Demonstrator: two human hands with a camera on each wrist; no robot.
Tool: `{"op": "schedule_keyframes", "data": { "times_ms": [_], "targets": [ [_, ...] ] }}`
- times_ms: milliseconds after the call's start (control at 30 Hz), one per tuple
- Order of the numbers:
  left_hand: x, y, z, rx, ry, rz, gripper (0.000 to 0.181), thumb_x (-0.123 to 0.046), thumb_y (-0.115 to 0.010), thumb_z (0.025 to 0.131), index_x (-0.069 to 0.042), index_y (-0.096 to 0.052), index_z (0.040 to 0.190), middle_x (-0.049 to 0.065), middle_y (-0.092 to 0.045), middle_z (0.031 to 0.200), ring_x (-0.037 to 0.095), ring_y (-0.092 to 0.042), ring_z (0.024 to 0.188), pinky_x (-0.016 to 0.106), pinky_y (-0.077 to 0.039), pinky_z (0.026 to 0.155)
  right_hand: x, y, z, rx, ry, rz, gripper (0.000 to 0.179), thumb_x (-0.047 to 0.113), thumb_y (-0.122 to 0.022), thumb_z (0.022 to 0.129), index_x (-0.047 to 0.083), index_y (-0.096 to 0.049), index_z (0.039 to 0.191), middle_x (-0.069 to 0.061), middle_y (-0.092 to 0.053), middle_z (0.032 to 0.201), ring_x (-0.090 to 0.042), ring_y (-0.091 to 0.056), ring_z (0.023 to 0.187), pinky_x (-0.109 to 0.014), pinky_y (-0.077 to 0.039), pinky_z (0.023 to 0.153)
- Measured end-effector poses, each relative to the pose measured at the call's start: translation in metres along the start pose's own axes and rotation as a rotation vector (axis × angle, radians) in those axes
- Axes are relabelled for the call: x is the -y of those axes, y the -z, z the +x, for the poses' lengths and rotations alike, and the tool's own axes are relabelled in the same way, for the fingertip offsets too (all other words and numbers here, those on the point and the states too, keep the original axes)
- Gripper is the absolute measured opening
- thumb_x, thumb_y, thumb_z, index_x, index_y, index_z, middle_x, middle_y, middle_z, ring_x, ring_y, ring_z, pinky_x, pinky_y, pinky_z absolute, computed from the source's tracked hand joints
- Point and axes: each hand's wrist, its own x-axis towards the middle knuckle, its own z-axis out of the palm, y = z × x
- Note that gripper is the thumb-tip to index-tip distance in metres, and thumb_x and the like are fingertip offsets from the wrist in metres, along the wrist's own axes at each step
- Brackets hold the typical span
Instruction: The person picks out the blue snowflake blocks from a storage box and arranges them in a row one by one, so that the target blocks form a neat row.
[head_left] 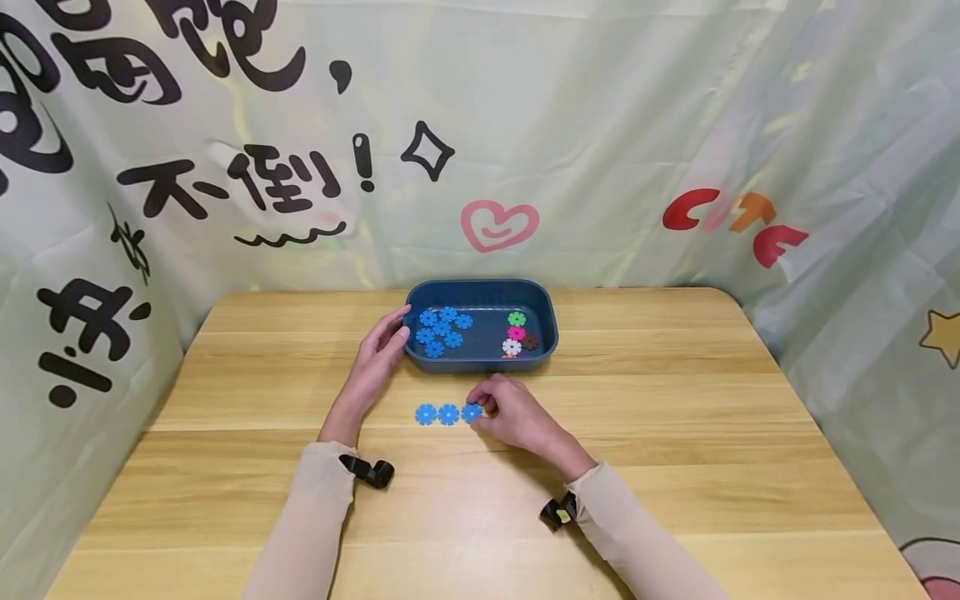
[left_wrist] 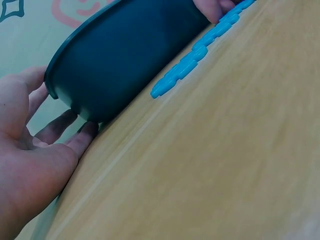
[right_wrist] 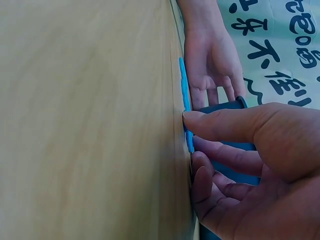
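On the table, three blue snowflake-shaped plastic discs (head_left: pixel 448 414) lie flat in a row. My right hand (head_left: pixel 517 413) is at the row's right end, thumb and forefinger pinching the rightmost blue disc (head_left: pixel 471 412); its other fingers are curled in. Behind the row stands a dark blue plastic bin (head_left: pixel 480 365). My left hand (head_left: pixel 375 354) rests on the bin's left end, fingertips against its outer wall and rim in the left wrist view. Inside the bin, several blue discs (head_left: pixel 442 328) are gathered at the left.
Green (head_left: pixel 517 318), pink (head_left: pixel 517 332), white (head_left: pixel 512 347) and brown discs (head_left: pixel 530 342) lie at the bin's right side. The wooden table (head_left: pixel 675 400) reaches back to a printed cloth backdrop (head_left: pixel 600 167). Each wrist wears a black camera strap.
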Motion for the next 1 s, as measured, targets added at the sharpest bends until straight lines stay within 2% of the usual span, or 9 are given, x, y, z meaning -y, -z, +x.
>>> {"op": "schedule_keyframes", "data": {
  "times_ms": [233, 400, 633, 833, 1000],
  "targets": [
    [0.001, 0.001, 0.001, -0.002, -0.012, -0.002, 0.051, -0.022, -0.052, 0.108, -0.008, -0.040, 0.156, 0.014, -0.031, 0.161, 0.034, -0.028, 0.148, 0.047, -0.032, 0.117, 0.001, 0.001, -0.001, 0.019, -0.013, 0.044, 0.027, 0.006, -0.083, 0.085, 0.003, -0.071, 0.110, -0.006, -0.061, 0.097, -0.018, -0.056, 0.087, -0.029, -0.054, 0.078],
    [0.001, 0.001, -0.001, -0.001, 0.003, 0.003, 0.051, -0.023, -0.053, 0.108, -0.010, -0.041, 0.156, 0.012, -0.031, 0.161, 0.032, -0.028, 0.149, 0.046, -0.032, 0.117, 0.003, 0.004, -0.004, 0.028, -0.020, 0.077, 0.024, 0.007, -0.081, 0.088, 0.005, -0.071, 0.110, -0.007, -0.061, 0.098, -0.018, -0.056, 0.087, -0.029, -0.054, 0.077],
    [0.005, 0.001, 0.002, -0.001, -0.006, 0.001, 0.051, -0.022, -0.052, 0.108, -0.009, -0.040, 0.156, 0.013, -0.031, 0.161, 0.033, -0.028, 0.149, 0.046, -0.032, 0.117, 0.010, 0.016, -0.006, 0.021, 0.020, 0.118, 0.023, 0.006, -0.078, 0.090, 0.004, -0.070, 0.111, -0.006, -0.066, 0.100, -0.018, -0.059, 0.087, -0.029, -0.055, 0.076],
    [0.024, 0.010, 0.010, -0.018, -0.012, 0.001, 0.050, -0.024, -0.051, 0.108, -0.013, -0.040, 0.156, 0.011, -0.030, 0.162, 0.031, -0.028, 0.149, 0.046, -0.031, 0.117, 0.012, 0.025, -0.005, -0.018, 0.066, 0.174, 0.019, 0.003, -0.076, 0.091, 0.002, -0.070, 0.109, -0.001, -0.067, 0.095, -0.018, -0.061, 0.086, -0.031, -0.056, 0.077],
    [0.028, 0.008, 0.011, -0.028, -0.018, 0.022, 0.051, -0.031, -0.053, 0.107, -0.018, -0.043, 0.156, 0.007, -0.033, 0.161, 0.026, -0.030, 0.148, 0.045, -0.032, 0.117, 0.010, 0.030, 0.000, -0.107, 0.147, 0.234, 0.013, 0.003, -0.074, 0.092, 0.005, -0.072, 0.105, -0.002, -0.069, 0.092, -0.018, -0.064, 0.083, -0.030, -0.058, 0.072]
  ]
}}
